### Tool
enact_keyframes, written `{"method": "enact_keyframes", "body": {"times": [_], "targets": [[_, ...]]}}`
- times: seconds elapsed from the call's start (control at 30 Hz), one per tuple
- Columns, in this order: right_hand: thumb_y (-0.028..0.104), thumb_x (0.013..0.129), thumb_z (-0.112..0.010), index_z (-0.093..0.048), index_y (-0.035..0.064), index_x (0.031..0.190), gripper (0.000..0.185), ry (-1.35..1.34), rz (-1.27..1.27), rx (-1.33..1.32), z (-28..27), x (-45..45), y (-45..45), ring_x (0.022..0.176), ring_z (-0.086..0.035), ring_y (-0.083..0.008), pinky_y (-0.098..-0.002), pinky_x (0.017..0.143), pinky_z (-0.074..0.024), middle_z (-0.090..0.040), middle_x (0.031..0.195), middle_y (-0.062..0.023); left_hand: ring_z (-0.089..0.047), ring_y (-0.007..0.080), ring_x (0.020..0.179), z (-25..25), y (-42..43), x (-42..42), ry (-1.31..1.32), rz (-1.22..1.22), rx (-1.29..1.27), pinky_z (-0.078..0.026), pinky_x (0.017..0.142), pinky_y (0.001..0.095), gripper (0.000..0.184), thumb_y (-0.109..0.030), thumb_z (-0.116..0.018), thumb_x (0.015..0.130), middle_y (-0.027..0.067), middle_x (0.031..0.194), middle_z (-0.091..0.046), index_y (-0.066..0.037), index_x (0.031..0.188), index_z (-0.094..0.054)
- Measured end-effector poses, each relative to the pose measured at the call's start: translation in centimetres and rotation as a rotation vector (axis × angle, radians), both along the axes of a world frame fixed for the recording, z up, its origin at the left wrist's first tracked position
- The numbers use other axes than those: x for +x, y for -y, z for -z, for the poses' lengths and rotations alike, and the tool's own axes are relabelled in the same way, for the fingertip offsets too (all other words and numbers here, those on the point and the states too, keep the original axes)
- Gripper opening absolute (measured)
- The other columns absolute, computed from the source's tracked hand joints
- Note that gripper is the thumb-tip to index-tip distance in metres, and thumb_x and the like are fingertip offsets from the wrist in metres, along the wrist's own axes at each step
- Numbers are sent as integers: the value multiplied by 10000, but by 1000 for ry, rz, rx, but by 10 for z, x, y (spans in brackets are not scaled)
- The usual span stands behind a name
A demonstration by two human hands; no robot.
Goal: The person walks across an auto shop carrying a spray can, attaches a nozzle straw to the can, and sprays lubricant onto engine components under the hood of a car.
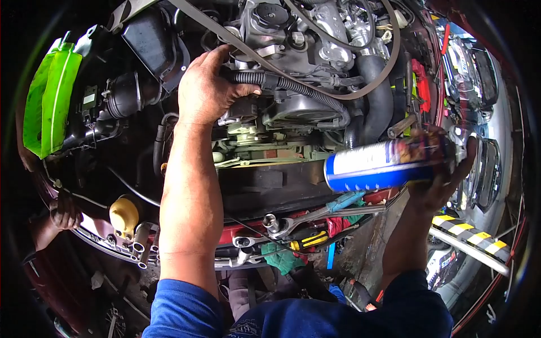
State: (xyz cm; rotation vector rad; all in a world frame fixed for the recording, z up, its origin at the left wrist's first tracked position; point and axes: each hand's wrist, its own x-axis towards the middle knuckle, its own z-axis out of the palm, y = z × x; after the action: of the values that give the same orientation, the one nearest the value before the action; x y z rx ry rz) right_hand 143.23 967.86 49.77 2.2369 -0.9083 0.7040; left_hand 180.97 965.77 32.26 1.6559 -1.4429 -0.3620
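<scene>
My left hand reaches into the engine bay and grips a black corrugated hose, thumb below it; its other fingers are partly hidden. A ribbed drive belt hangs in a loose loop over the engine, close to that hand. Below the hose sits a dark rounded cover. On the right, my right hand is wrapped round a blue and white spray can, which is tilted nearly level above the front of the car. Motion blurs the can's far end and the fingers there.
Wrenches and ratchets, a yellow-handled screwdriver and a green cloth lie along the front edge. Another person's hand is at the left, near a yellow rounded part. A bright green container stands at upper left.
</scene>
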Motion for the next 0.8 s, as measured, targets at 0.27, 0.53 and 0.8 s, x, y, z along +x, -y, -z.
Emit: {"method": "enact_keyframes", "body": {"times": [0.27,0.53,0.8], "targets": [[549,941,-519,-518,59,1329,625,347,122,320,7,-30,-35,1051,-660,-334,-532,929,-544,-598,1234,-183,-664,303,1057,1,-1,-1,67,-12,0,-542,895,395,917,-440,-930,466,128,1120,-693,-66,1246,-626],[484,956,-517,-417,79,1419,623,1271,162,524,-53,-22,-13,1218,-556,-347,-520,1022,-464,-555,1315,-193,-653,328,1060,1,0,1,48,4,-26,-535,900,406,914,-449,-924,439,134,1092,-697,-71,1221,-641],[356,989,-574,-364,53,1461,598,1560,27,1028,8,-90,-38,1139,-611,-338,-458,972,-520,-476,1407,-199,-657,324,1046,9,-1,2,54,1,-55,-534,903,402,912,-450,-926,441,135,1086,-699,-55,1213,-643]]}}
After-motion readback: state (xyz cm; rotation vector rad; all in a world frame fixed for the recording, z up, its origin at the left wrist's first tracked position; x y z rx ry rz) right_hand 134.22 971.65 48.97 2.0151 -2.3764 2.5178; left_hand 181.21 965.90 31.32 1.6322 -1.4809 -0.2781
